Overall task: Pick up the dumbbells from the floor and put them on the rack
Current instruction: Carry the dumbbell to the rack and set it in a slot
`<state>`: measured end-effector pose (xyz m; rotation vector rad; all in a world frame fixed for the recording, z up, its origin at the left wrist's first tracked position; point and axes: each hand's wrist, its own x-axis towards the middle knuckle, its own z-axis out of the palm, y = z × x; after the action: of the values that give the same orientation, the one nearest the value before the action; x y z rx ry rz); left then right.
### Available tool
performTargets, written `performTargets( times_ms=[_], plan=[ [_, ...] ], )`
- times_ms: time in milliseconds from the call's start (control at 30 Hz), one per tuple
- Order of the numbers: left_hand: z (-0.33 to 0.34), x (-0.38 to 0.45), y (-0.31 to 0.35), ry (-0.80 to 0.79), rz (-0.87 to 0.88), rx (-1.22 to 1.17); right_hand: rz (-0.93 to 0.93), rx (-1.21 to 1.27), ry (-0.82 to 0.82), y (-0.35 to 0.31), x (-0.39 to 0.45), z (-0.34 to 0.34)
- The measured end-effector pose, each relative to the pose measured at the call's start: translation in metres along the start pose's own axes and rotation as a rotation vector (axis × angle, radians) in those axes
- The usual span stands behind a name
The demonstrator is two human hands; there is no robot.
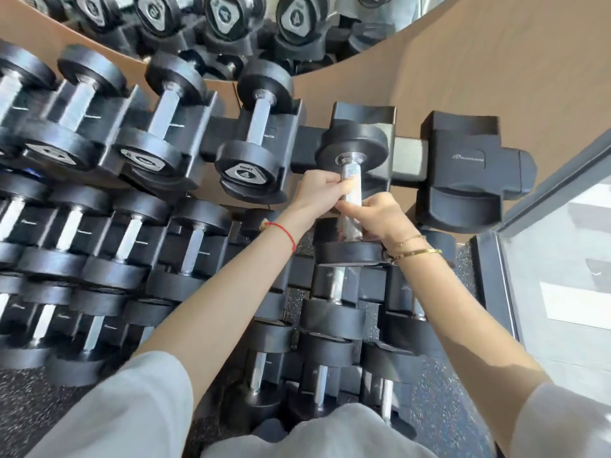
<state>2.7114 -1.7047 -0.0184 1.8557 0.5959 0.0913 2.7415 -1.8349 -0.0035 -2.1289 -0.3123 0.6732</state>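
Note:
A black dumbbell with a knurled silver handle hangs over the top tier of the rack, just in front of an empty black cradle. Both of my hands grip its handle: my left hand from the left, near the far head, and my right hand from the right, lower down. The near head sits below my right wrist. The far head overlaps the cradle's front; whether it touches, I cannot tell.
A second empty cradle stands at the rack's right end. Several dumbbells fill the top tier to the left, such as the one marked 4, and the lower tiers. A mirror is behind, a glass wall on the right.

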Motion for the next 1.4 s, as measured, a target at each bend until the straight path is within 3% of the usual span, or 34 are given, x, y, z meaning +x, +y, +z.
performTargets(
  times_ms=[400, 900, 1133, 1300, 1400],
  plan=[
    [0.000, 0.106, 0.022, -0.011, 0.042, -0.015, 0.075, 0.072, 0.012, -0.027, 0.101, -0.023],
    [0.013, 0.164, 0.030, 0.049, 0.053, 0.011, 0.102, 0.067, 0.031, -0.030, 0.157, -0.036],
    [0.003, 0.158, 0.026, 0.099, 0.249, 0.289, -0.042, -0.156, 0.083, -0.021, 0.154, -0.049],
    [-0.014, 0.139, 0.020, 0.160, 0.337, 0.406, -0.216, -0.318, 0.378, -0.008, 0.134, -0.053],
    [-0.026, 0.119, 0.019, 0.189, 0.399, 0.526, -0.353, -0.374, 0.413, 0.003, 0.119, -0.055]
  ],
)
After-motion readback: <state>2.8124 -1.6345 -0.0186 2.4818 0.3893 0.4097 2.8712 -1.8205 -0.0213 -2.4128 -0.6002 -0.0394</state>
